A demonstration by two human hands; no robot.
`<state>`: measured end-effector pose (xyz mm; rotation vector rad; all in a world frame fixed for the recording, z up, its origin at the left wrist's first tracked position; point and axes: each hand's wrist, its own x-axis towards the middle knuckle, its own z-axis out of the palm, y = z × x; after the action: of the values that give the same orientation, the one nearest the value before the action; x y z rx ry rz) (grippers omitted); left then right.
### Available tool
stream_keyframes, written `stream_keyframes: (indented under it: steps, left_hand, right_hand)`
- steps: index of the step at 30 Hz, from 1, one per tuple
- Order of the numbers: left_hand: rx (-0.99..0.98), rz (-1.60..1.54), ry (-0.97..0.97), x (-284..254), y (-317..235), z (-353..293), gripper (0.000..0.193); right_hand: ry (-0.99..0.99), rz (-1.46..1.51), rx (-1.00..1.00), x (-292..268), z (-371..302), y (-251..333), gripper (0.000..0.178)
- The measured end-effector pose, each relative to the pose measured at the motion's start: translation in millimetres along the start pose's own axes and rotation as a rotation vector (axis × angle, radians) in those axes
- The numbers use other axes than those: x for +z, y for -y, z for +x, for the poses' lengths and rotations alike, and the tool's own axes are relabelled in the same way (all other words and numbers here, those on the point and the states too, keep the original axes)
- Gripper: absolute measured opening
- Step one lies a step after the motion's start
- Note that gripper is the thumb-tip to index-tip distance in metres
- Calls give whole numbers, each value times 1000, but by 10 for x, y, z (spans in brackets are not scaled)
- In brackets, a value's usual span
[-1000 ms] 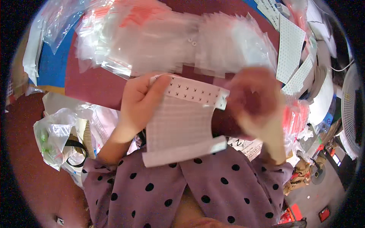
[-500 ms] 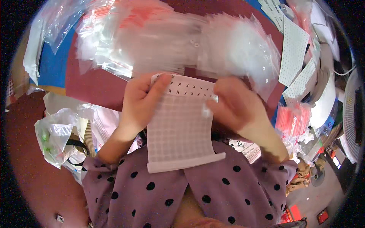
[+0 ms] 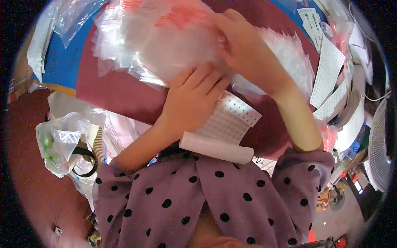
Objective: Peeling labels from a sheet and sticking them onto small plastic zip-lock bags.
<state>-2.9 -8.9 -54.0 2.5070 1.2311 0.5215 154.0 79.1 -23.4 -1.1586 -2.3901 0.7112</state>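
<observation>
My left hand [image 3: 196, 95] reaches over the lower edge of a heap of clear zip bags [image 3: 182, 53], fingertips on the plastic. Beneath its palm comes out a sheet of small white stickers with dark marks [image 3: 240, 108], its lower end curled into a roll; the thumb and grip are hidden, but the sheet stays with this hand. My right hand [image 3: 246, 51] is at the heap's right side, fingers bent in against the bags. A small pale spot shows beside its thumb. What those fingers pinch is blurred and cannot be made out.
A second pile of clear bags [image 3: 285, 53] lies to the right. Further right are perforated white sheets [image 3: 328, 74] and a fan [image 3: 378, 144]. At the left, a plastic bag with green contents [image 3: 58, 144] stands beside the dark red table [image 3: 120, 97].
My right hand has left the sticker sheet and moved up to the bags. My left hand has shifted right onto the heap; the sheet has turned and moved right with it.
</observation>
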Motion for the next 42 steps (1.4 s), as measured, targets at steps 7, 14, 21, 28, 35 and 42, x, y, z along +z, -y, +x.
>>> stream_keyframes:
  steps: [7, 14, 21, 28, 35, 42]
  left_hand:
    - [22, -33, -99, 27, 28, 2, 30]
    - [-44, -139, -69, -14, 9, -45, 36]
    - [20, -196, -105, 0, 35, -54, 33]
    - [0, -220, -81, 4, 22, -43, 30]
    - [103, -200, -81, -55, 44, 33, 24]
    - [89, -211, -33, -208, -35, 44, 23]
  right_hand:
    - [18, -42, 114, -111, -18, -87, 38]
    - [65, -290, 119, -101, 56, 61, 31]
    - [261, -287, 217, -34, 57, 34, 36]
    - [-159, -727, 72, -206, -53, -28, 23]
    - [78, -504, 129, -198, -79, -100, 23]
    - [77, -536, 22, -314, -780, -72, 30]
